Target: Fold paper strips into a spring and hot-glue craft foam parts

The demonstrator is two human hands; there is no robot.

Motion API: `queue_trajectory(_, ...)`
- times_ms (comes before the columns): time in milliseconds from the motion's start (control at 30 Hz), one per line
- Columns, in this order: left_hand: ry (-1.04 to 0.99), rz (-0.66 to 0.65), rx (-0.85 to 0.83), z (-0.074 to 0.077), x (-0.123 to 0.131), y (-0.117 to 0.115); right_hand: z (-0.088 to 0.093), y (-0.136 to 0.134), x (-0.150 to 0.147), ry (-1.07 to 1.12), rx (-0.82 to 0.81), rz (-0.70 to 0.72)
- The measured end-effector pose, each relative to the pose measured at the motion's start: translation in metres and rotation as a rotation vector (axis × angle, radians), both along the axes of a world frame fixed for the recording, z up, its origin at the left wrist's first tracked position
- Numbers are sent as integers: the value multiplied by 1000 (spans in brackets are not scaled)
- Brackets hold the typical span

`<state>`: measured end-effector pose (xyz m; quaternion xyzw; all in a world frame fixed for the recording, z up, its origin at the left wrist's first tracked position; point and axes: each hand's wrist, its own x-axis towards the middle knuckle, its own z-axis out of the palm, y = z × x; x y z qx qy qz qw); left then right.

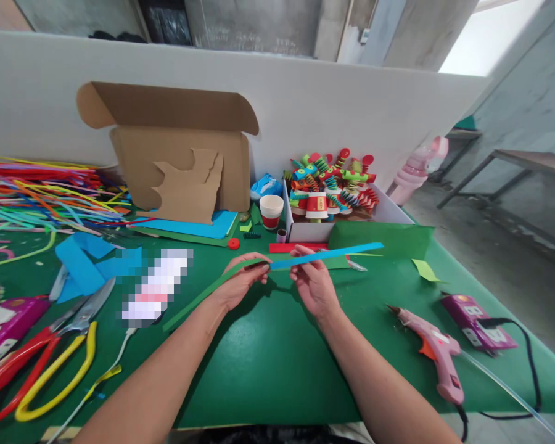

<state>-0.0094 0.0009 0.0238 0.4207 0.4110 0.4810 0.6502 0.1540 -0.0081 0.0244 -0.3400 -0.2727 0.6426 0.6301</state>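
At the middle of the frame, both hands hold paper strips above a green table (pixel 268 364). The left hand (pixel 243 285) has thumb and fingers pinched together on a green strip (pixel 197 300), which slants down toward the lower left along the forearm. The right hand (pixel 315 285) has its fingers closed about a blue strip (pixel 342 251), which points right and slightly upward. The blue strip's left end reaches the left fingertips, by the green strip; whether the two are joined, one cannot tell.

Just above the hands lie a red strip (pixel 282 248) and a red cap (pixel 234 244). Beyond them, near the centre, stands a cup (pixel 271 214), with a white box (pixel 311 232) of colourful figures (pixel 335 182) to its right. An open carton (pixel 176 106) fills the upper left; bright sticks (pixel 41 191) are heaped at the left edge. Scissors (pixel 58 333) lie at lower left, partly beneath blue paper (pixel 81 265). At lower right lies a pink glue gun (pixel 437 348), beside a purple pack (pixel 476 324).
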Motion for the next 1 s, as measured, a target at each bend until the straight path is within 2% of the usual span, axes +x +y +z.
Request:
queue_trajectory(233,55,-31,-39,3,2,-3,-14,-4,-11,-74,-221,243)
queue_trajectory(367,79,-15,-102,1,2,-2,-17,-5,-13,-88,-256,295)
queue_trajectory(567,42,60,-128,1,5,-1,-18,-4,-13,-60,-262,279)
queue_trajectory(800,96,8,-56,0,6,-5,-16,-9,-16,-44,-263,239)
queue_trajectory(1000,176,27,-65,1,10,-8,-15,-12,-20,12,-239,202)
